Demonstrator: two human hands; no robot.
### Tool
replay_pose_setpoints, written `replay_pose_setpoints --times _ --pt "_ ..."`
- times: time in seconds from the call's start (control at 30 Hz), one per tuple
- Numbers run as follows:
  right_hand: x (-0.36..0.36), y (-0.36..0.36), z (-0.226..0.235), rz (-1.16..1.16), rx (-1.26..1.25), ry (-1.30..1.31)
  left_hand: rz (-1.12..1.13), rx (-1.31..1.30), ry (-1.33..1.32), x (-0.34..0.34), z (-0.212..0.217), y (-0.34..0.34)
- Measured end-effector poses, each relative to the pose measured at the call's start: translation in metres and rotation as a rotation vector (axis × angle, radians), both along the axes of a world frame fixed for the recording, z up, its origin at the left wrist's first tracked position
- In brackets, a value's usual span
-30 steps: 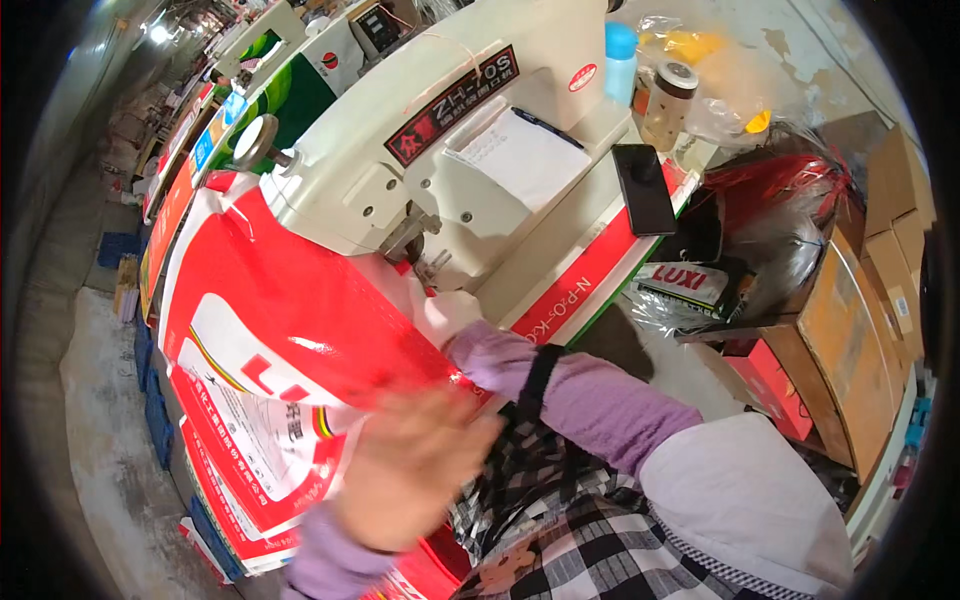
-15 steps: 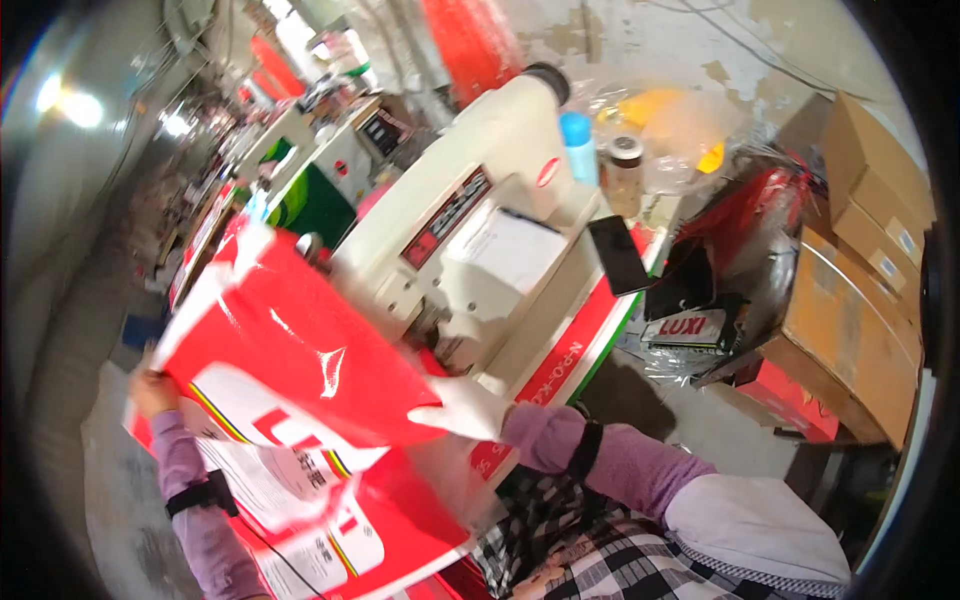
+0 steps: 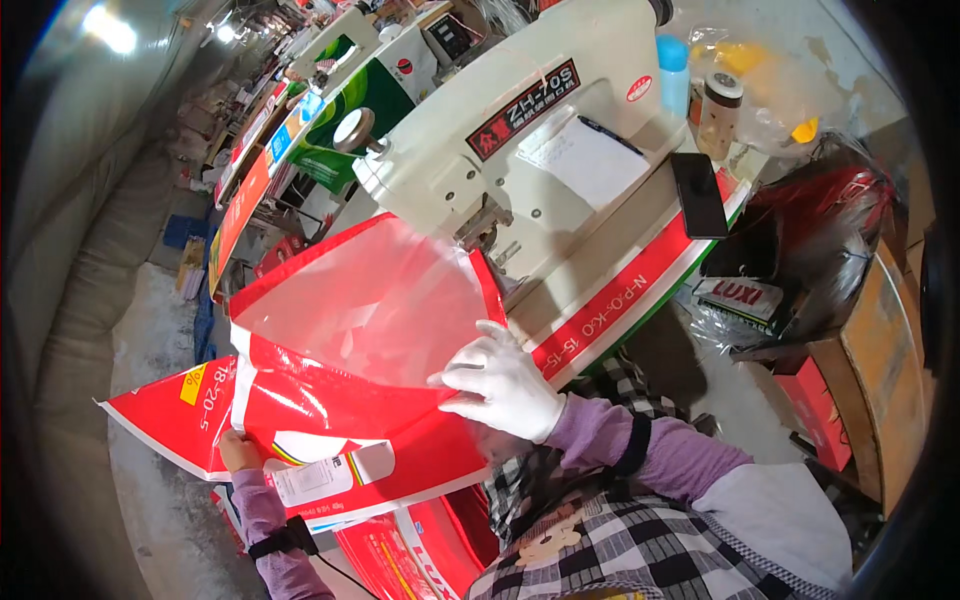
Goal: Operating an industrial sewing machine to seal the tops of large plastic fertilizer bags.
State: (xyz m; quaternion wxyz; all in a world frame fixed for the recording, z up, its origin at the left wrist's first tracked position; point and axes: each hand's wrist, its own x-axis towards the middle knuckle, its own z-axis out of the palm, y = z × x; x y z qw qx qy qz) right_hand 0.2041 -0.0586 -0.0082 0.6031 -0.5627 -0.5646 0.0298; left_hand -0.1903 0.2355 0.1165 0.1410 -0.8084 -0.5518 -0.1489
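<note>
A red woven plastic sack (image 3: 385, 420) with white printed panels is spread before me, its mouth gaping toward a cream industrial sewing machine (image 3: 440, 150). My bare left hand (image 3: 240, 452) is closed on the sack's left side, next to a red flap with a yellow patch. At the right side of the mouth, my white-gloved right hand (image 3: 505, 388) grips the sack's edge with bent fingers. The sack's upper rim lies close below the machine's needle area (image 3: 485, 225); whether they touch I cannot tell. Below it, more red printed sacks (image 3: 400, 550) lie near my lap.
On the machine's bed are a paper pad with a pen (image 3: 580, 160), a black phone (image 3: 700, 195), a blue-capped bottle (image 3: 673, 80) and a jar (image 3: 718, 115). Cardboard boxes (image 3: 870, 350) and plastic-wrapped goods (image 3: 745, 300) stand at the right. More machines (image 3: 370, 90) line the far left.
The sack has turned and its mouth has opened, showing the pale inside. My left hand has moved lower and right, my right hand slightly right. The whole view has shifted.
</note>
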Motion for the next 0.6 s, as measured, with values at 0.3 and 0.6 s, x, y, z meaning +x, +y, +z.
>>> replay_pose_setpoints --times 0.3,0.6 --pt "-0.03 -0.025 0.016 0.3 -0.38 -0.175 -0.63 -0.059 -0.366 0.075 0.067 -0.103" --pt "-0.029 -0.095 -0.063 0.469 -0.5 -0.135 -1.011 -0.634 -0.653 0.371 -0.19 -0.17"
